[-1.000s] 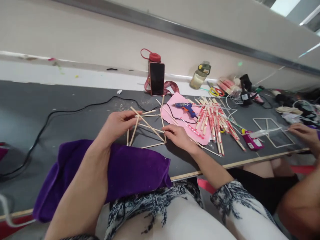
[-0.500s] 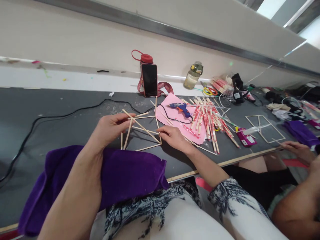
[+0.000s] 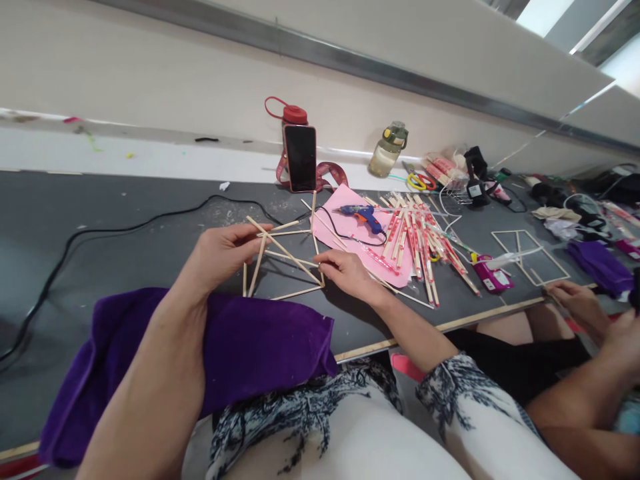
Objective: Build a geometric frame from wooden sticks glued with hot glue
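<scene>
A frame of thin wooden chopsticks (image 3: pixel 290 254) stands on the grey table in front of me, with one stick running slantwise across it. My left hand (image 3: pixel 233 248) pinches the frame's upper left corner, where several sticks meet. At the right side, my right hand (image 3: pixel 344 272) has its thumb and fingertips closed on a stick near the frame's right corner. Under my left forearm lies a purple towel (image 3: pixel 265 343). A blue glue gun (image 3: pixel 363 215) rests on a pink sheet (image 3: pixel 333 207) beyond my right hand.
Many paper-wrapped chopsticks (image 3: pixel 411 233) are heaped on the right. A black cord (image 3: pixel 150 219) crosses the table. Against the wall stand a phone (image 3: pixel 301 159) and a water bottle (image 3: pixel 387 152). A co-worker's hand (image 3: pixel 575 300) is near another stick frame (image 3: pixel 543 250).
Both my hands keep their grip on the frame with hardly any movement. The co-worker's hand at the right has shifted left along the table edge.
</scene>
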`<state>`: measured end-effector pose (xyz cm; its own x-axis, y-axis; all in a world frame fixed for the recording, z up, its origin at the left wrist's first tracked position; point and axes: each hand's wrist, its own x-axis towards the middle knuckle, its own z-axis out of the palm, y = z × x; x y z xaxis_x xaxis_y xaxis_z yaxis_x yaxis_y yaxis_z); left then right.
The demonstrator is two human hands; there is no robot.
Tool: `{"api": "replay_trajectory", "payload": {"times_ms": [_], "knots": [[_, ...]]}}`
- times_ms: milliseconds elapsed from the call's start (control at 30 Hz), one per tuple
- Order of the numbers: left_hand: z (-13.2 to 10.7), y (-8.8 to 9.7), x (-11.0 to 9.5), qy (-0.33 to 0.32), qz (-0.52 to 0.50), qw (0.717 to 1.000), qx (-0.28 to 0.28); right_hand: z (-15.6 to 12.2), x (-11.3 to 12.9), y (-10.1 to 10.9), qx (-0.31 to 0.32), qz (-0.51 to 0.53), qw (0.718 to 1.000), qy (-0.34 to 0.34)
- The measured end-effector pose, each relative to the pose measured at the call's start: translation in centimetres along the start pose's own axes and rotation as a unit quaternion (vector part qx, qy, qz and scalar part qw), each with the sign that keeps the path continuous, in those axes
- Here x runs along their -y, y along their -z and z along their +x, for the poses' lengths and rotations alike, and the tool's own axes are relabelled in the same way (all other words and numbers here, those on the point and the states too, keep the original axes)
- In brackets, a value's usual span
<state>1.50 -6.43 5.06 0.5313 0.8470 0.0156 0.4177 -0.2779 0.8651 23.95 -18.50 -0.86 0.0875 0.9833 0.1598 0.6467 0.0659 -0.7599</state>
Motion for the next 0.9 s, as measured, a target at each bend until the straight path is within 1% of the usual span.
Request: {"api": "replay_trajectory", "payload": {"times_ms": [133,267,333,433,567,633,767,900], "knots": [[0.0,0.0,0.0,0.001,0.008,1.0,-0.008,0.0,0.0,0.0,-0.005,-0.001,1.0,-0.002],[0.1,-0.1,0.1,0.008,0.002,1.0,-0.003,0.0,0.0,0.0,0.001,-0.001,1.0,-0.006],[0.1,-0.1,0.0,0.006,-0.004,1.0,0.001,0.0,0.1,0.1,-0.006,-0.001,1.0,-0.005],[0.1,-0.2,0.1,0.0,-0.016,1.0,-0.004,0.0,0.3,0.1,-0.017,0.005,1.0,-0.008],[0.1,-0.3,0.5,-0.011,-0.013,0.999,-0.027,-0.3,0.0,0.0,-0.014,0.026,0.999,-0.015],[0.0,-0.4,0.7,-0.021,-0.018,0.999,-0.02,-0.4,-0.3,-0.1,-0.013,0.031,0.999,-0.02],[0.0,-0.7,1.1,-0.038,-0.042,0.998,-0.009,-0.7,-0.7,0.0,-0.008,0.006,1.0,-0.025],[0.1,-0.8,1.4,-0.036,-0.057,0.998,-0.013,-0.8,-0.7,0.2,0.025,-0.036,0.999,-0.007]]}}
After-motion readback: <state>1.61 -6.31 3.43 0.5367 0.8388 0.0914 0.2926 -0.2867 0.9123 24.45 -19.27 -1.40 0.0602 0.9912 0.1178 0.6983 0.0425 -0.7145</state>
